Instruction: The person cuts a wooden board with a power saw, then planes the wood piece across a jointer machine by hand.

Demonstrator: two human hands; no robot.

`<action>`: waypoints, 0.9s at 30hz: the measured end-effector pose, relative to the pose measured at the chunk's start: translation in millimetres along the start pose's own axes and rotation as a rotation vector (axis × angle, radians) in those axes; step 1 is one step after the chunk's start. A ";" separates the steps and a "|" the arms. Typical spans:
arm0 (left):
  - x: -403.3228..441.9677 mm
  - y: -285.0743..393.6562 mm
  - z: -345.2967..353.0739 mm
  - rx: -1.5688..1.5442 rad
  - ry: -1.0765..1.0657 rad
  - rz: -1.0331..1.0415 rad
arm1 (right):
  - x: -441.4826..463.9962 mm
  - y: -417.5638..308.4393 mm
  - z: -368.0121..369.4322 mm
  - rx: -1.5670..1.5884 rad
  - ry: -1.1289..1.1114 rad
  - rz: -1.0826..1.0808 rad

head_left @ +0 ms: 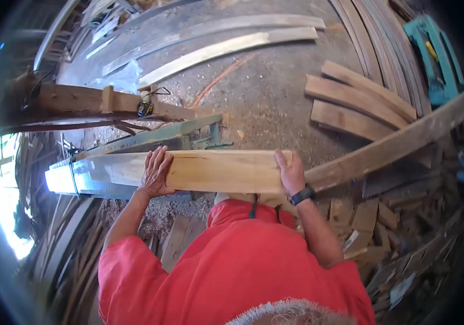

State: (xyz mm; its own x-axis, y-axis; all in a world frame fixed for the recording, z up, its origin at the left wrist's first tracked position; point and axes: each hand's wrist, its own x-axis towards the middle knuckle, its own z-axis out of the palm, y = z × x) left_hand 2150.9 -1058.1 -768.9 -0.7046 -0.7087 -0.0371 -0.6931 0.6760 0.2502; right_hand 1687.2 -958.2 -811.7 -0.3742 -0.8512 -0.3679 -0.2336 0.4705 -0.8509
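A pale wooden plank point(224, 170) lies crosswise in front of my body, its left part toward a green machine point(170, 131). My left hand point(158, 170) lies across the plank, fingers over the far edge and thumb near the close edge, gripping its width. At the plank's right end, my right hand point(291, 172) is closed around it. The right thumb rests on top, while the other fingers are partly hidden. Bright glare washes out the plank's left end.
A long curved board point(389, 149) extends to the right from near my right hand. Several curved planks point(359, 100) lie beyond it. Offcuts point(370, 222) are piled at right. A wooden beam point(80, 100) stands at left, with a yellow-black tool point(145, 107) on it.
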 end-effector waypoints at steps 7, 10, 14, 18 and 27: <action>10.4 10.4 -17.9 0.019 -0.083 -0.074 | 12.9 -7.0 -1.9 0.130 -0.077 -0.055; 22.7 11.8 -23.8 0.000 -0.059 -0.042 | 26.9 -13.3 -13.1 0.129 -0.057 -0.073; 57.5 40.6 -29.8 -0.041 -0.021 -0.045 | 68.6 -27.1 -51.0 -0.063 -0.007 -0.152; 104.4 80.4 -20.6 -0.058 0.060 -0.048 | 121.8 -47.5 -106.9 -0.057 -0.034 -0.151; 270.8 128.6 -23.9 -0.275 0.090 -0.116 | 302.1 -133.4 -242.9 -0.274 -0.256 -0.078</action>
State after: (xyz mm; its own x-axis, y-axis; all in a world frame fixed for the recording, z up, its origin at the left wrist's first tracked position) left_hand 1874.6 -1167.9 -723.7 -0.5979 -0.8016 0.0022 -0.6925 0.5178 0.5023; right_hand 1387.3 -1221.6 -718.2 -0.1178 -0.9012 -0.4172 -0.4967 0.4173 -0.7611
